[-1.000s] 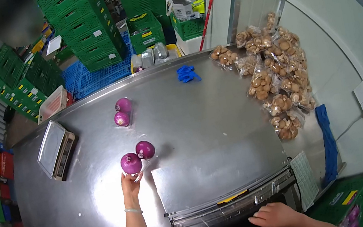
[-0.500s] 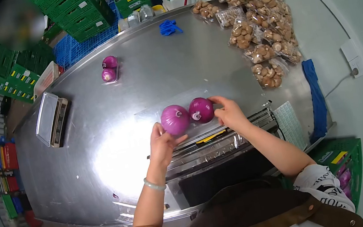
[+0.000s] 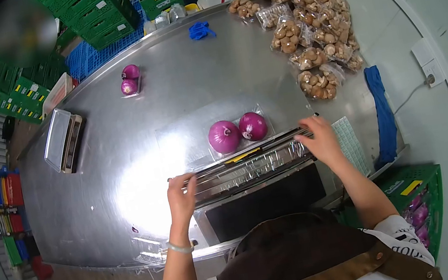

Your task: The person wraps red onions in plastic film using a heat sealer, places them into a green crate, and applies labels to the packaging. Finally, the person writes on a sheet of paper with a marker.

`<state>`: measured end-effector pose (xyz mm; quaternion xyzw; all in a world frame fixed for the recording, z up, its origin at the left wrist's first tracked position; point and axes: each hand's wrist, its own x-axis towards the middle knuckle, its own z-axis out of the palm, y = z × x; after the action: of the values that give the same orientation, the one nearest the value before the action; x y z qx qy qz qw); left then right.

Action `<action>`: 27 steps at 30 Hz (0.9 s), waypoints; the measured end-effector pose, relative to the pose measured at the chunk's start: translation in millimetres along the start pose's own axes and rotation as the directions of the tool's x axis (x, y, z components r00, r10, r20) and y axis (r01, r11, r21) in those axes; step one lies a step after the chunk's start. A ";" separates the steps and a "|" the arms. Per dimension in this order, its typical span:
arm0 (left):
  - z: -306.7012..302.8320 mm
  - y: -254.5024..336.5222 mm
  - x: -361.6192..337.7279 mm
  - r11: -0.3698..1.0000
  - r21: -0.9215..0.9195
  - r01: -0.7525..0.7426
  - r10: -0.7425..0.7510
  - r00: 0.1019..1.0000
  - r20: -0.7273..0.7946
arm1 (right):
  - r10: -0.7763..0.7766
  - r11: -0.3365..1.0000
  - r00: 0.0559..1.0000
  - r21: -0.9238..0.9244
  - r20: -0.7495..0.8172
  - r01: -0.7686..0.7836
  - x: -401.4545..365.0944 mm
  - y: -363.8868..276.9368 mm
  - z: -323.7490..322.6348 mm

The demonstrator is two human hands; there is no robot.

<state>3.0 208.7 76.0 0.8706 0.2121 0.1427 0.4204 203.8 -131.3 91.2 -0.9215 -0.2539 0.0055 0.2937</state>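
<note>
We are seeing both hands at the film dispenser on the near edge of the worktop (image 3: 170, 107). The left hand (image 3: 181, 194) is curling narrow, closed on the left end of the cling film (image 3: 247, 167). The right hand (image 3: 320, 140) is lying on the right end with its fingers stretched out; we cannot tell whether it is pinching the film or only pressing on it. The two red onions (image 3: 237, 131) are sitting side by side and touching, just beyond the fingertips of both hands and between them, on a clear tray (image 3: 239, 146) or sheet; we cannot tell which. The black plate (image 3: 266, 207) is lying on the wrist side of both hands, toward the body. Risks, as we are judging them: the hands are gripping unevenly, so the film could be coming off skewed, tearing or clinging to itself. The onions are round and loose, so film dragging over them, or a knuckle bumping them, could be sending them rolling away from the hands across the slick steel. If that plate is heated, a wrist dropping onto it could be getting burnt. The mushroom bags (image 3: 311, 40) are lying far beyond the right hand, and the scale (image 3: 62, 141) far out past the left hand, both well apart from the onions.
</note>
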 end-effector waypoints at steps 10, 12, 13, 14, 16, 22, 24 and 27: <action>45.8 -0.1 -24.7 0.977 0.168 0.133 -0.142 0.989 0.043 | 0.034 0.999 0.993 -0.011 0.112 -0.033 -27.7 20.1 60.5; 16.2 -6.3 -16.1 0.898 -0.157 0.411 -0.342 0.876 0.339 | 0.143 0.891 0.892 0.336 0.429 -0.305 -26.2 23.0 28.4; -6.3 -7.2 -12.4 0.842 -0.321 0.434 -0.226 0.824 0.520 | 0.013 0.657 0.828 0.619 0.561 -0.430 -28.2 30.0 12.4; -28.1 6.6 -6.4 0.784 -0.407 0.468 -0.159 0.787 0.597 | -0.005 0.556 0.829 0.691 0.559 -0.462 -24.0 23.4 -4.5; -63.6 40.7 7.1 0.643 -0.523 0.559 -0.106 0.741 0.663 | -0.033 0.319 0.824 0.787 0.565 -0.527 -22.0 3.8 -41.6; -43.8 91.5 99.3 0.087 -0.979 0.183 0.067 0.980 0.190 | -0.004 -0.084 1.000 0.996 -0.019 0.018 85.4 -71.2 -39.1; 1.7 72.0 138.2 0.343 -0.939 0.034 0.095 0.993 0.070 | 0.023 0.301 0.995 0.950 -0.097 0.086 125.1 -59.4 12.1; 69.6 10.9 156.5 0.938 -0.347 -0.009 0.008 1.000 -0.003 | -0.065 0.806 0.989 0.591 0.129 -0.024 143.1 -27.6 73.3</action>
<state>171.5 232.4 53.4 0.7838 0.1800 0.1802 0.5664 303.9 -5.2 65.4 -0.7786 -0.2699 0.1473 0.5470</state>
